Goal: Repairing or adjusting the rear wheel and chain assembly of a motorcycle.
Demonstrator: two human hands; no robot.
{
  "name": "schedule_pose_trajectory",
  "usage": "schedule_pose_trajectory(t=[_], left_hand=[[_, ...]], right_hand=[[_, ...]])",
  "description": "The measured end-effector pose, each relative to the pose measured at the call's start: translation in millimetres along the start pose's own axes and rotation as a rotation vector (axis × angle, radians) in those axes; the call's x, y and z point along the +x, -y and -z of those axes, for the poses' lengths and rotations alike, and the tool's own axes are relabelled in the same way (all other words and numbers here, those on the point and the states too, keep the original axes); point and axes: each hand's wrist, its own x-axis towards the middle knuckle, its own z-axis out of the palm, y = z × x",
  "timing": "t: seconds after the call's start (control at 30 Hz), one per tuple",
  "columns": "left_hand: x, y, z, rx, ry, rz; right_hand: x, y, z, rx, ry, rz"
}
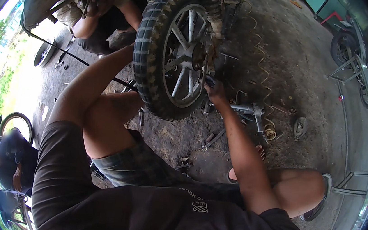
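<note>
Black piece (210, 78), too small and dark to identify, closed in the curled fingers of the right hand (215, 92), just beside the hub (195, 55) of a silver-spoked wheel (180, 36). Left hand out of sight behind the tyre (144, 60), with only the left forearm (103, 69) visible up to the tread; cannot tell whether spread or pressed together. Overhead, a dusty coil spring (213, 14) and motorbike parts cut off by the top edge. Near the right forearm (244, 144), on the stained floor (299, 155): a gun-shaped metal tool (257, 114), a coiled yellowish hose (270, 133) and a wrench (214, 138). Across the dark shirt (145, 219), pale lettering and a small striped emblem (200, 207), lettering partly lost in the folds. Beyond the wheel, a co-worker's forearm (130, 12), much else hidden behind bodywork. Far left, another person (18, 155), head blurred. At upper right, a black tyre (337, 45) beside a metal frame (355, 66).
</note>
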Motion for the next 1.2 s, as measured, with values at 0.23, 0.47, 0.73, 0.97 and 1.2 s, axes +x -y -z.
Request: schedule_pose_trajectory(t=[0.23,0.47,0.73,0.97,1.2], left_hand=[[39.3,67.5,16.3,-0.181,0.151,-0.167],[32.0,132.1,26.0,-0.213,-0.067,-0.223],[-26.1,136.4,18.7,0.533,-0.283,-0.003],[-103.7,-17.0,-0.1,0.641,-0.043,0.297],[-329.1,-89.0,-81.0,0.038,-0.77,-0.346]], right_hand=[[11.8,-15.8,-18.6,-0.052,-0.163,-0.028],[27.9,-31.0,-8.2,-0.465,-0.066,0.266],[-23.4,-100.4,25.8,-0.491,-0.203,-0.049],[-89.1,-209.4,59.7,-0.845,-0.274,-0.522],[-86.8,-136.4,-36.1,-0.523,0.231,-0.634]])
